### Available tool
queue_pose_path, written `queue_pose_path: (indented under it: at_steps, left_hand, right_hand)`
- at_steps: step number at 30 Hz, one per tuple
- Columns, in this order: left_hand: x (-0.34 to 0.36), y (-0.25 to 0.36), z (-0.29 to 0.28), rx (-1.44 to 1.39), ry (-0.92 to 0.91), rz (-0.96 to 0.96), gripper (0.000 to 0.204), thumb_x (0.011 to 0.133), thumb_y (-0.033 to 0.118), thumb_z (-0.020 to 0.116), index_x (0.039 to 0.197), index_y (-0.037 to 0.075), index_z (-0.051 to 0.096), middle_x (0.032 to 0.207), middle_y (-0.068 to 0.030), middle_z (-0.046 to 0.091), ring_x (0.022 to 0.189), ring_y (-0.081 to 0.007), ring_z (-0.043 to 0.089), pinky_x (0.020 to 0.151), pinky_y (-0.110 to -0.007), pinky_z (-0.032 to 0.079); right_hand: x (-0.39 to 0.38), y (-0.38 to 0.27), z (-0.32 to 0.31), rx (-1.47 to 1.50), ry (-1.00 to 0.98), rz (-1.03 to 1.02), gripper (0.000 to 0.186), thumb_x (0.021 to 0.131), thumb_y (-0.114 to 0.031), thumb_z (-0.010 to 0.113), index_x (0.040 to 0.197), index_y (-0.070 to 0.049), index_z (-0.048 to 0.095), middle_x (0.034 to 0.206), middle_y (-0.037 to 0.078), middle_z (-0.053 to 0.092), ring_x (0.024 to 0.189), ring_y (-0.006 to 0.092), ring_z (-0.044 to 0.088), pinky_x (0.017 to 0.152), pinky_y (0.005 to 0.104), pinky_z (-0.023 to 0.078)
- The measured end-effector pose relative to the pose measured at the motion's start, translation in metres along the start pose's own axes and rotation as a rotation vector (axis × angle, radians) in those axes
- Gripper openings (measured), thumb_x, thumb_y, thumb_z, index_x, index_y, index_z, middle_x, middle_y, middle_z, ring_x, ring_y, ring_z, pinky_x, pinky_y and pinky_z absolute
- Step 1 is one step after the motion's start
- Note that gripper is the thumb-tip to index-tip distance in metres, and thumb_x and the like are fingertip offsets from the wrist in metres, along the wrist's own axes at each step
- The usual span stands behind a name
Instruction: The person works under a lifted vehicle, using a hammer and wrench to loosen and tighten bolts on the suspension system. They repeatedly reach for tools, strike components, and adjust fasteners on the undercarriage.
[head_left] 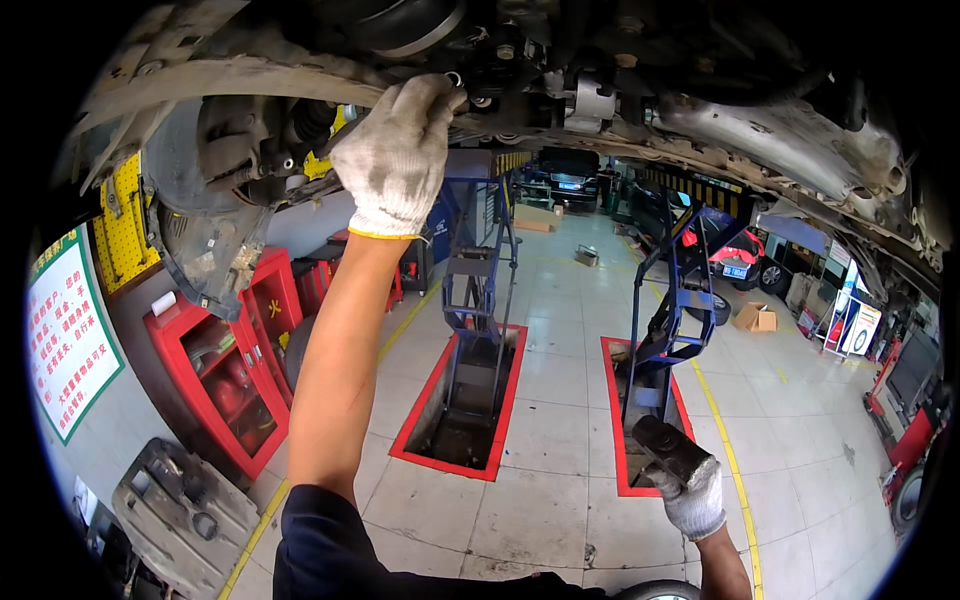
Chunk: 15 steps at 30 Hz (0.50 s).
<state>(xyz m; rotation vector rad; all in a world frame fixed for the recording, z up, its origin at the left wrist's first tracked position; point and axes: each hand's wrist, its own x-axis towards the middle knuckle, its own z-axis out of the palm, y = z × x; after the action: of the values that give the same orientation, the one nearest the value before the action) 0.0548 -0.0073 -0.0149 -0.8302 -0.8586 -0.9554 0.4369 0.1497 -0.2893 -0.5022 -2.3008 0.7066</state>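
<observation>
Overhead is the underside of a raised car (pixel 250 78). My left hand (pixel 395 155), in a soiled white knit glove, reaches up to it with fingers curled closed. A small shiny metal ring (pixel 453 79) shows by the fingertips; what the fingers grip is hidden. Low at the right, my right hand (pixel 697 503), also gloved, is wrapped around a dark, blunt-headed power tool (pixel 672 450), perhaps an impact wrench. It is held well below the car, apart from it.
Blue scissor lift legs (pixel 470 285) rise from two red-edged floor pits (pixel 492 462). At left stand a red cabinet (pixel 215 375) and a removed undertray (pixel 180 515) leaning low. A cardboard box (pixel 755 317) and parked cars (pixel 568 180) are farther off. A tyre (pixel 660 590) lies at the bottom edge.
</observation>
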Motion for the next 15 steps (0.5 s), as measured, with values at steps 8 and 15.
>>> queue_pose_path:
  at_steps: [8, 15]
  left_hand:
    - [-0.029, 0.009, -0.055, -0.08, -0.166, -0.082, 0.014, 0.092, 0.01, 0.075, 0.106, 0.007, 0.074, 0.092, -0.0098, 0.075, 0.078, -0.0251, 0.074, 0.071, -0.033, 0.058]
    - [-0.132, -0.014, -0.16, -0.084, -0.441, -0.382, 0.014, 0.091, 0.01, 0.078, 0.103, 0.003, 0.074, 0.088, -0.0146, 0.073, 0.073, -0.0254, 0.073, 0.068, -0.032, 0.058]
  right_hand:
    - [-0.007, 0.016, 0.013, -0.002, 0.038, -0.171, 0.057, 0.091, -0.016, 0.08, 0.14, 0.0, 0.055, 0.119, 0.014, 0.074, 0.104, 0.024, 0.073, 0.088, 0.0371, 0.058]
    - [-0.027, 0.035, 0.044, 0.099, 0.024, 0.065, 0.041, 0.098, -0.029, 0.075, 0.127, -0.002, 0.066, 0.11, 0.009, 0.074, 0.098, 0.0201, 0.07, 0.087, 0.0342, 0.055]
